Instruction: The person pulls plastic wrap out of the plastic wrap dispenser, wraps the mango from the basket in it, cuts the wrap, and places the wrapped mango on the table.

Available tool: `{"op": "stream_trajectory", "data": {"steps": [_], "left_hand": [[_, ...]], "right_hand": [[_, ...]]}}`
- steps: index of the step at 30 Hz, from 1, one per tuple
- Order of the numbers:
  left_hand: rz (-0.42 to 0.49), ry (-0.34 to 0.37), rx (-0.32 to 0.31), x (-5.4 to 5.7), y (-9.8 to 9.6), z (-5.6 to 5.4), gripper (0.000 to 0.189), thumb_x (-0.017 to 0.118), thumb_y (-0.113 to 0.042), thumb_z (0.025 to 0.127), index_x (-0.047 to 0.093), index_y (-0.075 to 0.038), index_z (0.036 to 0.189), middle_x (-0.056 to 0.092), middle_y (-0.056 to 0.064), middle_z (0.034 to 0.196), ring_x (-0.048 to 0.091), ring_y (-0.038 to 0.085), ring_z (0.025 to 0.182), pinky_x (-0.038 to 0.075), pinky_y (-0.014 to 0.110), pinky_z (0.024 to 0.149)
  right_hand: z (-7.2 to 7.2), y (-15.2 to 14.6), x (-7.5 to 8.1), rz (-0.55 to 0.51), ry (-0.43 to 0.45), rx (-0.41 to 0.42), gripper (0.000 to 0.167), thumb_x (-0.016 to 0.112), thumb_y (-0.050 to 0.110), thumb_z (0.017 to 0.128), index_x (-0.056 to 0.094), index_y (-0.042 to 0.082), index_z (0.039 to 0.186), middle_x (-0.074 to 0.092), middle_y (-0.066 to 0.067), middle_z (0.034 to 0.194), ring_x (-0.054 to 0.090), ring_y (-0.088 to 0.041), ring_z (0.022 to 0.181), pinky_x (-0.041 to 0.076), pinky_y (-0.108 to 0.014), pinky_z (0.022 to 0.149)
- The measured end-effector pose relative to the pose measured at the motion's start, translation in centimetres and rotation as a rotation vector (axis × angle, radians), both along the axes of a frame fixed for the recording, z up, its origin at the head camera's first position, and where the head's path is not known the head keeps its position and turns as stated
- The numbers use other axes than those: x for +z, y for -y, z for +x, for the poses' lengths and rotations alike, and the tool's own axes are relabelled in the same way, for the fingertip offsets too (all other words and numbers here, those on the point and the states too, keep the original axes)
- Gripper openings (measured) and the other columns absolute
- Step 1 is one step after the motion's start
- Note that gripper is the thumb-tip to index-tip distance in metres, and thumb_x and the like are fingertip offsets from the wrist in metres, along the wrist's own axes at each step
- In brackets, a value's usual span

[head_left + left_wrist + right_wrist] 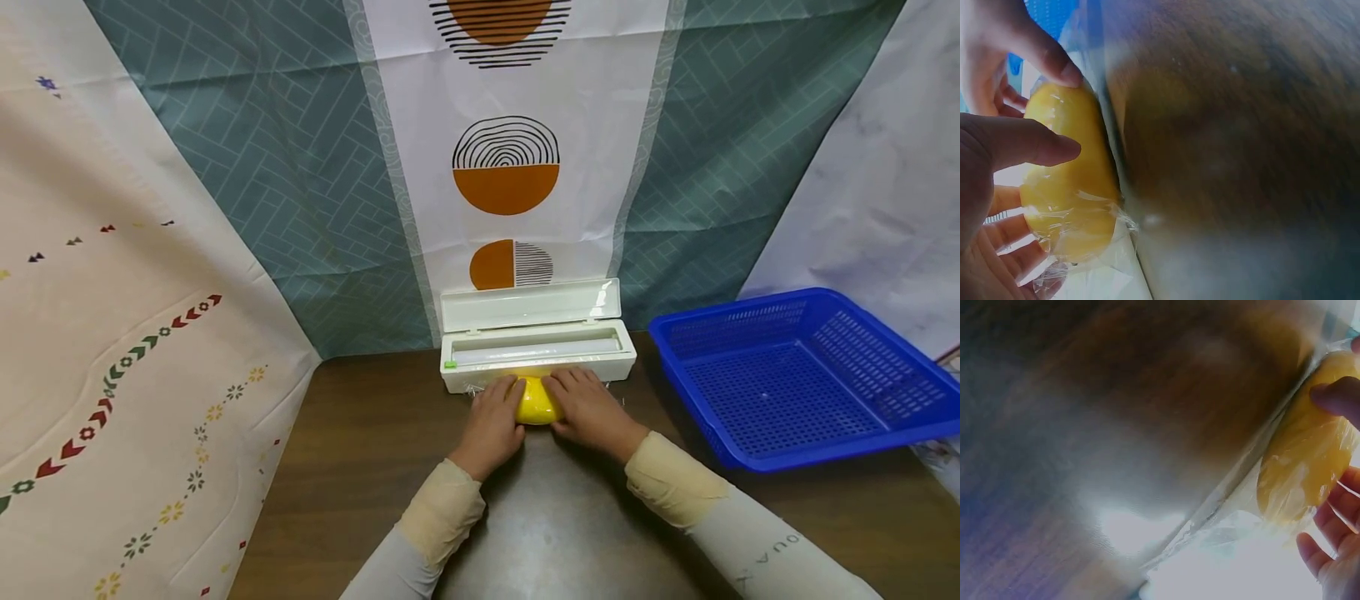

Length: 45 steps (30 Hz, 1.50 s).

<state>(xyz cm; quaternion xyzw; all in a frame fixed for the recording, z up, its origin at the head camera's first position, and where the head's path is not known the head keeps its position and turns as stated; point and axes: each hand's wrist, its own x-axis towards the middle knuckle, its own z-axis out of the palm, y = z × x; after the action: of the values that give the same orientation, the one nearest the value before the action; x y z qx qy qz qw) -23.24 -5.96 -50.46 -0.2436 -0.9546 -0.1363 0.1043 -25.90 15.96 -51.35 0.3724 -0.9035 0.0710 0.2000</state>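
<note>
A smooth, rounded yellow item (537, 402) is covered in clear cling film (1075, 234), which gathers in loose creases at its end. My left hand (491, 423) holds one end, thumb on the near side and fingers round the far side. At the other end, my right hand (592, 414) grips it the same way. Directly behind stands a white cling film dispenser (618, 368) with its lid (525, 309) raised and a roll (536, 352) inside. In the right wrist view, film (1238, 522) spreads along the dispenser's edge.
A blue perforated basket (686, 408) sits on the right of the brown table (360, 475). On the dispenser's left end is a small green piece (450, 364). A patterned curtain (315, 167) hangs behind the table, and a printed cloth (150, 375) covers the left side.
</note>
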Motion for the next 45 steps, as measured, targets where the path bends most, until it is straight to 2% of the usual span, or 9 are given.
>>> {"op": "stream_trajectory", "data": {"steps": [6, 11, 19, 25, 29, 33, 37, 45], "left_hand": [[-0.052, -0.049, -0.004, -0.1, 0.1, -0.1, 0.073, 0.081, -0.01, 0.082, 0.053, -0.006, 0.149, 0.052, 0.014, 0.149, 0.049, 0.033, 0.138, 0.041, 0.052, 0.112], [-0.094, -0.12, 0.01, -0.2, 0.1, 0.1, 0.075, 0.083, -0.011, 0.079, 0.053, -0.008, 0.148, 0.054, 0.013, 0.144, 0.052, 0.034, 0.132, 0.043, 0.051, 0.105], [-0.093, -0.239, 0.038, -0.4, 0.1, 0.5, 0.076, 0.089, -0.013, 0.073, 0.056, -0.012, 0.142, 0.057, 0.013, 0.133, 0.056, 0.033, 0.123, 0.04, 0.051, 0.1], [-0.112, -0.248, 0.026, -0.4, 0.2, 0.3, 0.078, 0.092, -0.019, 0.073, 0.056, -0.014, 0.142, 0.058, 0.011, 0.133, 0.057, 0.032, 0.121, 0.041, 0.049, 0.098], [-0.117, -0.235, 0.022, -0.1, 0.4, 0.3, 0.079, 0.092, -0.024, 0.073, 0.056, -0.014, 0.143, 0.058, 0.01, 0.133, 0.057, 0.031, 0.12, 0.043, 0.047, 0.093], [-0.119, -0.225, 0.018, 0.5, 0.5, 0.4, 0.078, 0.09, -0.026, 0.075, 0.055, -0.014, 0.143, 0.059, 0.01, 0.135, 0.057, 0.031, 0.12, 0.044, 0.048, 0.092], [-0.122, -0.222, 0.014, 1.1, 0.6, 0.5, 0.076, 0.088, -0.028, 0.076, 0.056, -0.013, 0.143, 0.06, 0.009, 0.135, 0.059, 0.032, 0.119, 0.045, 0.048, 0.091], [-0.158, -0.186, 0.014, 1.8, 0.7, 0.8, 0.081, 0.088, -0.034, 0.079, 0.051, -0.009, 0.147, 0.064, 0.008, 0.134, 0.062, 0.029, 0.116, 0.045, 0.046, 0.091]], "right_hand": [[0.2, -0.2, 1.0, -0.031, 0.053, 0.032, 0.073, 0.09, 0.034, 0.072, 0.06, 0.0, 0.129, 0.06, -0.014, 0.121, 0.056, -0.037, 0.116, 0.045, -0.053, 0.103], [0.3, -0.2, 2.0, -0.038, 0.087, 0.064, 0.072, 0.089, 0.036, 0.073, 0.062, -0.001, 0.128, 0.061, -0.015, 0.121, 0.057, -0.037, 0.117, 0.045, -0.054, 0.105], [0.5, -0.3, 3.4, -0.039, 0.123, 0.085, 0.068, 0.088, 0.035, 0.072, 0.064, -0.001, 0.124, 0.061, -0.013, 0.115, 0.059, -0.034, 0.11, 0.047, -0.051, 0.102], [1.0, -0.4, 3.9, -0.031, 0.17, 0.063, 0.068, 0.085, 0.034, 0.076, 0.063, -0.001, 0.129, 0.061, -0.013, 0.119, 0.058, -0.034, 0.111, 0.046, -0.052, 0.102], [1.6, -0.4, 4.0, -0.064, 0.206, 0.038, 0.078, 0.088, 0.033, 0.077, 0.057, -0.002, 0.14, 0.06, -0.017, 0.129, 0.056, -0.036, 0.119, 0.045, -0.057, 0.105], [2.2, -0.2, 3.6, -0.109, 0.176, 0.031, 0.093, 0.093, 0.036, 0.074, 0.05, -0.001, 0.148, 0.054, -0.022, 0.141, 0.053, -0.041, 0.129, 0.044, -0.061, 0.106], [2.6, 0.1, 2.7, -0.122, 0.115, 0.039, 0.097, 0.095, 0.035, 0.073, 0.047, 0.0, 0.15, 0.049, -0.025, 0.147, 0.051, -0.043, 0.132, 0.042, -0.062, 0.108], [2.5, -0.1, 1.2, -0.166, 0.005, 0.01, 0.085, 0.093, 0.012, 0.068, 0.052, -0.001, 0.141, 0.059, -0.021, 0.131, 0.059, -0.041, 0.119, 0.048, -0.056, 0.102]]}}
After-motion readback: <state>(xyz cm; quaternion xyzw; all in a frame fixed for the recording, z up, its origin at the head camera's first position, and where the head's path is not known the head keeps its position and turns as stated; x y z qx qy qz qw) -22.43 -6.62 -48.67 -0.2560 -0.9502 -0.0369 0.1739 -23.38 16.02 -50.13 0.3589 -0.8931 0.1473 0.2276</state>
